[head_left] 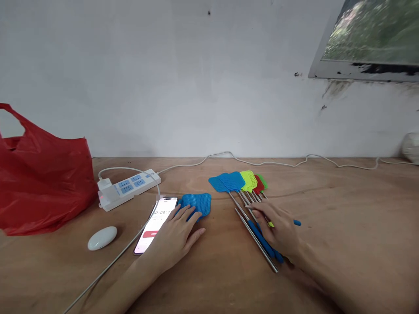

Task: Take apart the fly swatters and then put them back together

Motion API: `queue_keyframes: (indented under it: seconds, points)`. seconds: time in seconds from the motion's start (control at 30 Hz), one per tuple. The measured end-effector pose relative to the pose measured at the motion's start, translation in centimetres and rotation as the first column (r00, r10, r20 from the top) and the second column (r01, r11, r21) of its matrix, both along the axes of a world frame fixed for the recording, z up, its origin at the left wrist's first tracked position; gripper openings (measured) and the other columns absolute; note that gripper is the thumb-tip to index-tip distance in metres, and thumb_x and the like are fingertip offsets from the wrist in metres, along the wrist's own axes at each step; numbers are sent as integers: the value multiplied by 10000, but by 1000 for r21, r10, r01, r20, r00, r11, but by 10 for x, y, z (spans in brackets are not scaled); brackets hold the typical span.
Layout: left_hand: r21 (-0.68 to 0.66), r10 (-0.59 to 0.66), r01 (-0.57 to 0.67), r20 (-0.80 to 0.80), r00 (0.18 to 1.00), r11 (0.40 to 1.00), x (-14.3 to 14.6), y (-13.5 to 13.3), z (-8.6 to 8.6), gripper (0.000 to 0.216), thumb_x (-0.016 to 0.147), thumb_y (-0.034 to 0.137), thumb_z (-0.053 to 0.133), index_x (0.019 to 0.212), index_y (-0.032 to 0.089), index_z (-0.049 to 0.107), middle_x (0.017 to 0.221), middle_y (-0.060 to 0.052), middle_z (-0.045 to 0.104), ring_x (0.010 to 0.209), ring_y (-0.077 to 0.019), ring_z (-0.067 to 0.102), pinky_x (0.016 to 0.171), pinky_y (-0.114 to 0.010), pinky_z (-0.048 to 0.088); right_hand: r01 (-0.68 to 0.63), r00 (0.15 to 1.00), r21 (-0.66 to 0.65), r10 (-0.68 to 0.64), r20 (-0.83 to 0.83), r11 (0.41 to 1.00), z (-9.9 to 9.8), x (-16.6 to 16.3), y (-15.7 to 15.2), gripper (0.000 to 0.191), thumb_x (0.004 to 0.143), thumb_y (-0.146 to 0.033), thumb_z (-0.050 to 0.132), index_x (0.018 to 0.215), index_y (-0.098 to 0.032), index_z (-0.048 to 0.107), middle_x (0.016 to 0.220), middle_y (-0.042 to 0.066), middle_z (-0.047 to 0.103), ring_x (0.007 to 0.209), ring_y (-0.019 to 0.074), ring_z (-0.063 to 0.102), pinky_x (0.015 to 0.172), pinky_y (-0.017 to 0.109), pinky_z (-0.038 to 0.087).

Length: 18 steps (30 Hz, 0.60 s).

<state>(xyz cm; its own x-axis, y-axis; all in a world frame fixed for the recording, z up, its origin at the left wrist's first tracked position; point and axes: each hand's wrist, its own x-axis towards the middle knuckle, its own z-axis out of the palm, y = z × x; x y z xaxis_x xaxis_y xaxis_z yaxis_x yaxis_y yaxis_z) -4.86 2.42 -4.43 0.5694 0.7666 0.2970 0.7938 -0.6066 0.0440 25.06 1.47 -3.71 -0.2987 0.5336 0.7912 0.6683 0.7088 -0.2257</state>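
Note:
My left hand (178, 237) lies palm down with its fingers spread over a small stack of blue mesh fly swatter heads (199, 203). Its forearm passes beside a phone (159, 224) showing a timer. My right hand (278, 226) is closed around a thin metal rod, whose blue end (297, 222) sticks out past the hand on the right. Beneath that hand lies a fan of fly swatters with blue (233, 181), yellow (248, 179), red (259, 185) and green heads. Blue handles (261, 237) reach towards me, partly hidden by the hand. A loose metal rod (257, 240) lies to their left.
At the left stands a red plastic bag (46, 179). A white power strip (131, 188) with a plugged-in charger is near it, and a white oval case (102, 238) lies in front. One cable crosses the wooden table (353, 209); another runs along the wall.

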Motion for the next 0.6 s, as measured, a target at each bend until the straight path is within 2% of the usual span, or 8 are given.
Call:
queue_keyframes:
  seconds: [0.07,0.1,0.2,0.3,0.4,0.5,0.53,0.6]
  points:
    - [6,23,-23,-11,1000,1000,-1,1,-2,441,1029,477,427,1281,160,602,1360,-161,625,1298,-354,546,1109,-591,393,11,960,-26,-18,-278,1000,5,2,-2,155,996,-209,491,1039,-230,639,872,37,687,758,179,639,651,285,474]
    - [9,34,-34,-16,999,999,-2,1,-2,452,1027,483,429,1284,151,599,1367,-167,618,1299,-358,543,1107,-590,396,-3,902,-45,-17,-432,999,9,2,-3,139,992,-238,504,1001,-232,643,834,25,666,723,172,618,625,282,463]
    - [33,39,-39,-4,999,999,-1,1,-2,436,1023,472,442,1287,156,587,1376,-161,603,1290,-364,541,1084,-581,426,-161,604,-42,65,-794,986,29,7,-6,190,948,-318,585,789,-216,605,631,-37,472,546,118,433,510,247,357]
    - [60,-3,-1,69,998,998,4,-1,3,378,1022,428,458,1297,190,561,1344,-128,611,1252,-346,556,1045,-548,465,-334,298,41,147,-943,942,53,16,-9,291,875,-335,656,651,-199,529,568,-58,355,495,92,292,449,218,267]
    - [0,-63,64,178,982,998,12,-9,10,320,1025,382,458,1288,220,542,1290,-98,624,1184,-301,585,993,-470,502,-486,63,11,47,-997,874,66,19,-10,354,854,-368,677,624,-202,465,580,-64,322,480,88,239,412,203,253]
    - [-132,-80,124,299,951,984,21,-21,17,262,1031,353,448,1252,249,545,1242,-69,633,1135,-260,596,968,-407,499,-618,-34,-57,-98,-995,784,56,7,-9,408,824,-422,738,633,-206,447,622,-60,348,515,89,317,461,192,345]
    - [-179,-73,139,337,939,974,24,-25,18,246,1033,349,444,1235,258,550,1216,-59,640,1119,-249,599,960,-392,495,-655,-31,-82,-134,-990,751,49,0,-9,431,823,-478,732,639,-211,449,637,-51,377,554,102,376,523,209,408]
    - [-274,-56,179,404,913,945,30,-35,21,224,1040,353,428,1187,266,571,1145,-41,658,1077,-230,607,937,-359,488,-692,61,-194,-211,-976,695,32,-14,-11,436,858,-556,674,663,-218,480,706,-21,474,651,131,465,610,238,456]
